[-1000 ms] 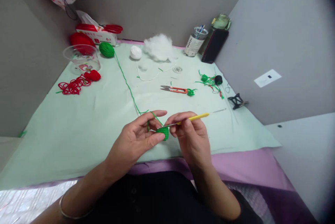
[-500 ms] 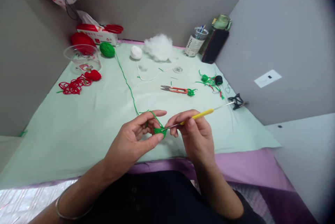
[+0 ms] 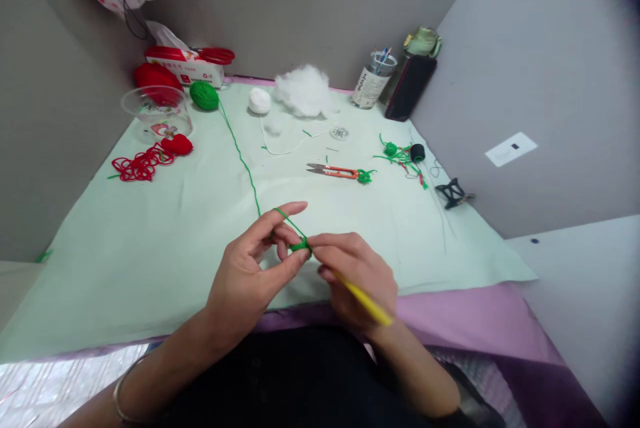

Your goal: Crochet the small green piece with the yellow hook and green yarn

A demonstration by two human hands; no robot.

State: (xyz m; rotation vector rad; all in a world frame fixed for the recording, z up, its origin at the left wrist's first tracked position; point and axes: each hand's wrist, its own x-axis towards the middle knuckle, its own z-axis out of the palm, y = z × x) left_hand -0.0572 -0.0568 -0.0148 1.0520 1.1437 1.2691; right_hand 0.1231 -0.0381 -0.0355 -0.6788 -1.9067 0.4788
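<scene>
Between the thumb and fingers of my left hand (image 3: pixel 255 261) is a small green crochet piece (image 3: pixel 300 247). Green yarn (image 3: pixel 245 165) loops over the raised left index finger and runs back to a green yarn ball (image 3: pixel 204 95). My right hand (image 3: pixel 357 278) is closed around a crochet hook with a yellow handle (image 3: pixel 367 301), its fingertips against the piece's right edge. The handle slants down toward me and is slightly blurred. The hook's tip is hidden by the fingers and the piece.
Orange thread snips (image 3: pixel 333 171) lie beyond my hands. Farther back are a white yarn ball (image 3: pixel 259 101) and fluffy stuffing (image 3: pixel 304 91). Red yarn (image 3: pixel 137 167) and a clear plastic tub (image 3: pixel 155 115) are left; green scraps (image 3: pixel 400 155), a phone (image 3: pixel 411 89) and a jar (image 3: pixel 371 85) right.
My right hand has turned over, swinging the hook's yellow handle from pointing up and right to pointing down toward me. The left hand and green piece have shifted slightly left.
</scene>
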